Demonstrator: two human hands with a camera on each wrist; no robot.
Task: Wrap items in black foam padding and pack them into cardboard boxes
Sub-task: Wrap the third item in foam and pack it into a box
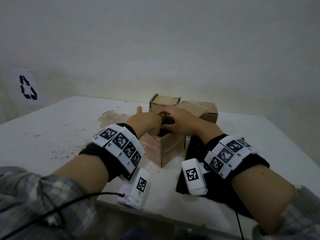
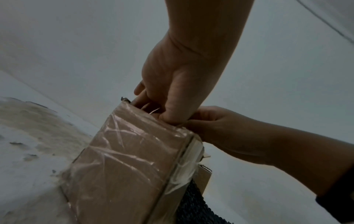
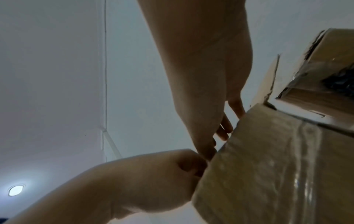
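Observation:
An open cardboard box [image 1: 171, 148] with clear tape on its sides stands at the table's centre; black foam [image 1: 162, 133] shows inside its mouth. My left hand [image 1: 147, 122] is at the box's near-left top corner. In the left wrist view its fingers [image 2: 140, 98] dip inside the box [image 2: 122, 159] while the thumb lies against the rim. My right hand [image 1: 181, 122] lies over the opening from the right, fingers [image 3: 226, 128] reaching down past the box's edge [image 3: 268, 166]. What the foam wraps is hidden.
A loose black foam sheet [image 1: 197, 146] lies on the white table [image 1: 52, 127] under my right wrist. Two more cardboard boxes [image 1: 164, 101] [image 1: 206, 110] stand just behind, near the wall. A brownish stain [image 1: 110, 116] marks the table to the left.

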